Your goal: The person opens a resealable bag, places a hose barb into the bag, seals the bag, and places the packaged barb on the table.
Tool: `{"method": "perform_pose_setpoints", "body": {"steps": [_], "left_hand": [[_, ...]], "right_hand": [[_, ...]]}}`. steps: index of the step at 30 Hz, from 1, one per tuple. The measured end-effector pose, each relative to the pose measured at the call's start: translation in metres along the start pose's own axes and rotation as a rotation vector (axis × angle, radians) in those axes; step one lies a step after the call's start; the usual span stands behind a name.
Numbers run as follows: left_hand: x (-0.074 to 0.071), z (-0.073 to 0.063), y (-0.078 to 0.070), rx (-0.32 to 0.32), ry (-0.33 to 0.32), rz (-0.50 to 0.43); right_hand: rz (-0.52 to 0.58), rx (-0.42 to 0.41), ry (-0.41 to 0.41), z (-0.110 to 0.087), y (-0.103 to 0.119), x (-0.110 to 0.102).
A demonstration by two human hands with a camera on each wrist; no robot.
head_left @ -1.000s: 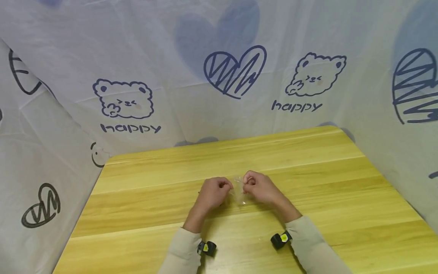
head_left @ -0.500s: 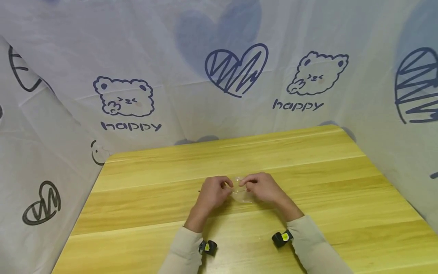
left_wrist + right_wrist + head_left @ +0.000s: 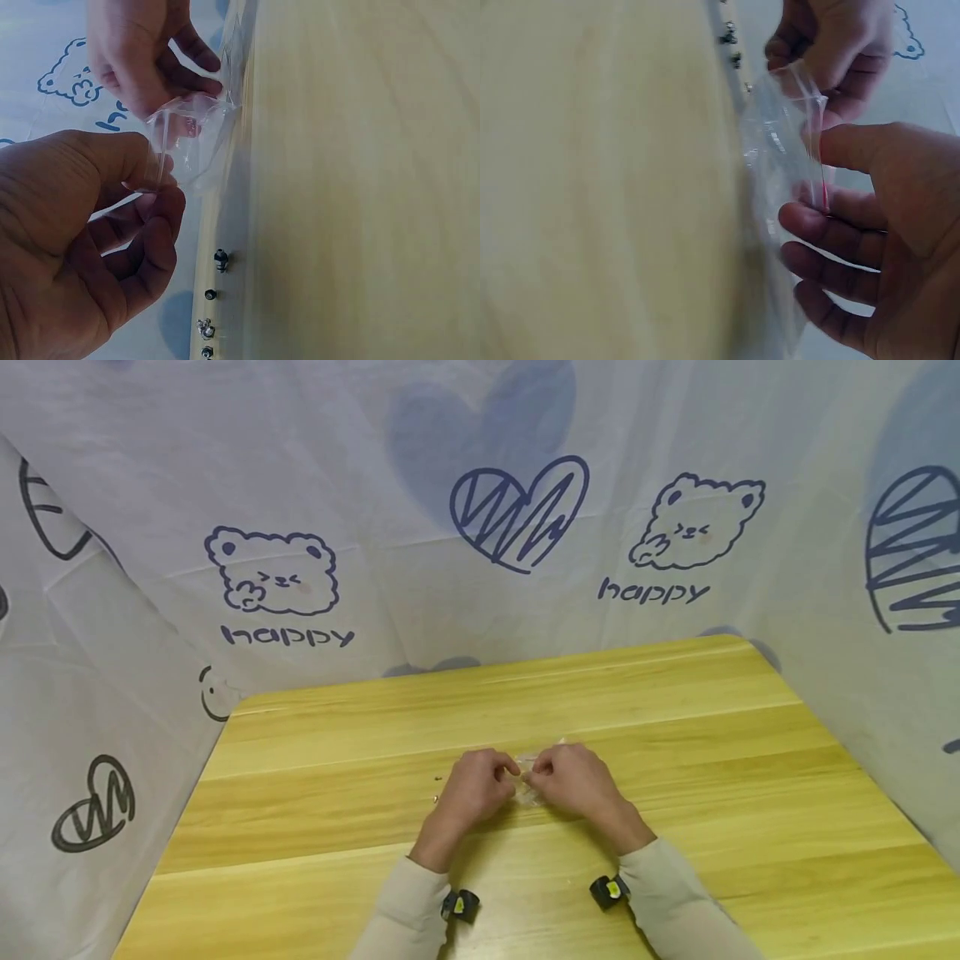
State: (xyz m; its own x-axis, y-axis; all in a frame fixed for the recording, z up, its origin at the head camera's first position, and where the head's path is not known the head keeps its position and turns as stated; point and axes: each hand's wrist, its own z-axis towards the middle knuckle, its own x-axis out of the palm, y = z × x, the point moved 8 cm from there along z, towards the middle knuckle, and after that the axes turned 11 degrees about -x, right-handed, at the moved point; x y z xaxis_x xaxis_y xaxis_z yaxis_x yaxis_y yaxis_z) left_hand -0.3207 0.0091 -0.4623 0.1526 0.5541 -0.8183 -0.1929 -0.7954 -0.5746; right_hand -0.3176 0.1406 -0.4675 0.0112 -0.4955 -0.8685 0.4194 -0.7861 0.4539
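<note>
Pinching clear bag [image 3: 210, 142] by edges with left hand [image 3: 474, 785] and right hand [image 3: 581, 781]; seemingly early, no contents discernible, with small metal parts [image 3: 206, 328] left loose on table [image 3: 360, 187].

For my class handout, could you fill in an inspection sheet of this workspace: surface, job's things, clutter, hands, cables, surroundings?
Surface: yellow wood-grain table.
Job's things: clear plastic bag with a red line along one edge, held between the hands; small metal parts lying on the table beyond the left hand.
Clutter: nothing seen.
Hands: left hand pinches the bag; right hand grips it too; a black device at each wrist.
Cables: nothing seen.
Surroundings: pale cloth printed with hearts, bears and "happy", behind and on both sides.
</note>
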Motion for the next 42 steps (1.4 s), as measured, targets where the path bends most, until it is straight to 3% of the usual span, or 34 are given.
{"method": "perform_pose_setpoints", "body": {"steps": [5, 15, 23, 35, 42], "left_hand": [[0.001, 0.001, 0.0, -0.007, -0.017, 0.0], [0.004, 0.0, 0.001, -0.004, -0.032, 0.072], [0.005, 0.0, 0.003, 0.01, -0.043, 0.11], [0.009, 0.002, 0.016, -0.048, 0.043, 0.109], [0.007, 0.003, 0.017, -0.053, 0.05, 0.095]], "right_hand": [[-0.05, -0.02, -0.029, 0.0, -0.001, 0.001], [-0.066, -0.071, 0.123, -0.002, 0.006, 0.01], [-0.079, -0.081, 0.125, -0.001, 0.003, 0.013], [0.101, -0.129, 0.121, 0.0, -0.001, 0.019], [0.042, -0.097, 0.155, -0.001, -0.005, 0.021]]}}
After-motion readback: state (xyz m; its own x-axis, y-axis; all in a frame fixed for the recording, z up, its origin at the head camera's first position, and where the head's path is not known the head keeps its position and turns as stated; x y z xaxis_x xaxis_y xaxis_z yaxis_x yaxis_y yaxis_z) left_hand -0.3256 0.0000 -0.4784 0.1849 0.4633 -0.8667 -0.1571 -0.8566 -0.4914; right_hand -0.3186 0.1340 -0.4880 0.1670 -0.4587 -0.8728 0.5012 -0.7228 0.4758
